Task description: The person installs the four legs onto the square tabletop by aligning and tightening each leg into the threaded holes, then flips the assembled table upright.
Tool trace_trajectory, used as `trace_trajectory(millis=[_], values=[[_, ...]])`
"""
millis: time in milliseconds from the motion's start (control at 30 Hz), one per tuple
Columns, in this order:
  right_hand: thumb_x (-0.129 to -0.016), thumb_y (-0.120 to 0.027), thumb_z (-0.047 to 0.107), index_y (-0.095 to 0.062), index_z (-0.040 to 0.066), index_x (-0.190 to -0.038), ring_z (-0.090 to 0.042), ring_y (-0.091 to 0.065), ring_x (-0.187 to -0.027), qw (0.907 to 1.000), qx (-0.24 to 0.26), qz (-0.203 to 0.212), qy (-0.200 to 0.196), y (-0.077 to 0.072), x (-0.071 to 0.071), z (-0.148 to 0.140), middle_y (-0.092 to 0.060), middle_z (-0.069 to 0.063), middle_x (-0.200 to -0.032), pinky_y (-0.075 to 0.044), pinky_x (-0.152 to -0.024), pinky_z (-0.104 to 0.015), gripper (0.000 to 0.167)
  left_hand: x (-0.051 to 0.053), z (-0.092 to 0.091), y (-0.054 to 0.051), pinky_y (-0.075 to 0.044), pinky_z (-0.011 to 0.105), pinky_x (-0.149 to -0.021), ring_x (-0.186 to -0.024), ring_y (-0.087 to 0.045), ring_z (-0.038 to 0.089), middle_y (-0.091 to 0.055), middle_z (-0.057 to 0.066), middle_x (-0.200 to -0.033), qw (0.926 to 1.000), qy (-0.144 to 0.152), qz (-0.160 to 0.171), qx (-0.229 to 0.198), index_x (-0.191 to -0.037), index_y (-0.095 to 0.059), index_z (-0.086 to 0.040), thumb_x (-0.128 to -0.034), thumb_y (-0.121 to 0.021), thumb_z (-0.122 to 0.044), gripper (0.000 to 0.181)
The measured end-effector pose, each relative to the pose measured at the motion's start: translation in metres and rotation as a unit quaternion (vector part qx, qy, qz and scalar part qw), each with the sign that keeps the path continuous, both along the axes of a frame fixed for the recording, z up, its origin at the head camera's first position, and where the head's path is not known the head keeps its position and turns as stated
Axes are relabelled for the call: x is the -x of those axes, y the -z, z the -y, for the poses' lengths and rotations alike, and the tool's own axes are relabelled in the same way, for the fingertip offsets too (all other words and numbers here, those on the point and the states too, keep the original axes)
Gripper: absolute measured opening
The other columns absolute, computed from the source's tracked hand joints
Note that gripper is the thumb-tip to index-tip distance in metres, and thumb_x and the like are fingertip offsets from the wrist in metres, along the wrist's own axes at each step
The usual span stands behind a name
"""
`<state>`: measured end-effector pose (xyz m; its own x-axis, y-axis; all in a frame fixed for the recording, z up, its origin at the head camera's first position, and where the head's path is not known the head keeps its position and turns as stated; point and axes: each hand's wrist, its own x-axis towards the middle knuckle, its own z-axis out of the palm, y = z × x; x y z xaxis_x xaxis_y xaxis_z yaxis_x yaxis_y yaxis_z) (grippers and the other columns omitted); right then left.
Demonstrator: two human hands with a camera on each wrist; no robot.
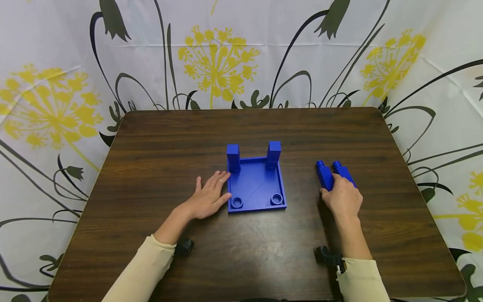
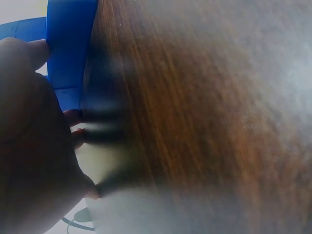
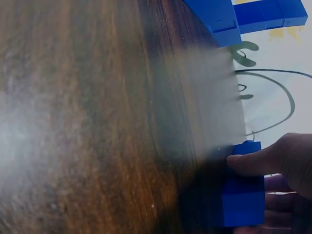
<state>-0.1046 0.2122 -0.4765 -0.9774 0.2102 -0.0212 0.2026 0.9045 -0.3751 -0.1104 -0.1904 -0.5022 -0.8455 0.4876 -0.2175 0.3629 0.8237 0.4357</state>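
Note:
A square blue tray-like base point(image 1: 256, 184) lies mid-table. Two blue posts stand at its far corners, a left post point(image 1: 233, 157) and a right post point(image 1: 273, 152). Round sockets show at the near corners, one left point(image 1: 237, 203) and one right point(image 1: 276, 199). My left hand point(image 1: 207, 197), fingers spread and straight, rests on the table and touches the base's left side. Two blue blocks with round pegs lie at the right. Between thumb and fingers, my right hand point(image 1: 344, 197) pinches the left block point(image 1: 324, 174). The right block point(image 1: 344, 172) is partly under that hand.
The brown wood-grain table point(image 1: 170, 138) has its far edge against a white curtain point(image 1: 241, 25) with yellow and dark plant prints. Black wrist cameras sit by each forearm, a left one point(image 1: 185, 247) and a right one point(image 1: 327, 255).

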Motion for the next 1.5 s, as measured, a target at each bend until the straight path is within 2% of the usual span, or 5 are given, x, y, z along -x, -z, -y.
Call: trace_trajectory(millis=[567,833,1100,1367,1500], values=[[-0.080,-0.070,0.026,-0.068,0.007,-0.122,-0.047,-0.065,-0.080,0.9977,0.028,-0.050,0.038,-0.003,-0.001,0.000,-0.068,-0.026,-0.103,-0.048,-0.061,-0.055,0.046,-0.002,-0.002,-0.005,0.007,0.071,-0.105,-0.150,0.000,0.029,-0.010,0.010,-0.163,0.9998,0.003,-0.010,-0.014,-0.159,-0.007,-0.017,-0.1054,-0.033,-0.047,0.066],[-0.077,-0.079,0.027,-0.071,0.011,-0.115,-0.041,-0.064,-0.101,0.9782,0.146,-0.129,0.073,-0.016,0.003,0.000,-0.069,-0.020,-0.114,-0.048,-0.081,-0.054,0.042,-0.002,-0.001,-0.005,0.008,0.070,-0.105,-0.150,0.001,0.027,-0.008,0.008,-0.164,0.9999,0.001,-0.003,-0.010,-0.159,-0.006,-0.018,-0.1053,-0.032,-0.048,0.067],[-0.073,-0.087,0.011,-0.069,0.001,-0.105,-0.016,-0.060,-0.080,0.8886,0.396,-0.220,0.073,-0.023,0.009,0.000,-0.068,-0.003,-0.092,-0.048,-0.068,-0.020,0.038,0.000,-0.001,-0.003,0.010,0.067,-0.107,-0.150,0.005,0.022,-0.005,0.004,-0.164,1.0000,-0.002,0.006,0.005,-0.159,-0.002,-0.022,-0.1044,-0.028,-0.053,0.068],[-0.075,-0.079,-0.009,-0.071,0.001,-0.096,-0.015,-0.060,-0.072,0.7816,0.577,-0.238,0.007,-0.040,0.007,0.011,-0.066,-0.006,-0.084,-0.051,-0.067,-0.022,0.026,-0.001,-0.001,-0.005,0.010,0.067,-0.107,-0.150,0.005,0.022,-0.006,0.005,-0.164,1.0000,-0.004,0.006,0.003,-0.159,-0.003,-0.021,-0.1047,-0.030,-0.052,0.068],[-0.076,-0.073,-0.016,-0.068,-0.005,-0.098,-0.016,-0.063,-0.072,0.7595,0.610,-0.216,-0.067,-0.046,0.005,0.022,-0.066,-0.008,-0.084,-0.053,-0.070,-0.025,0.025,-0.001,-0.001,-0.004,0.010,0.068,-0.107,-0.150,0.004,0.023,-0.006,0.005,-0.164,1.0000,-0.005,0.005,0.003,-0.159,-0.004,-0.021,-0.1048,-0.030,-0.051,0.067]])
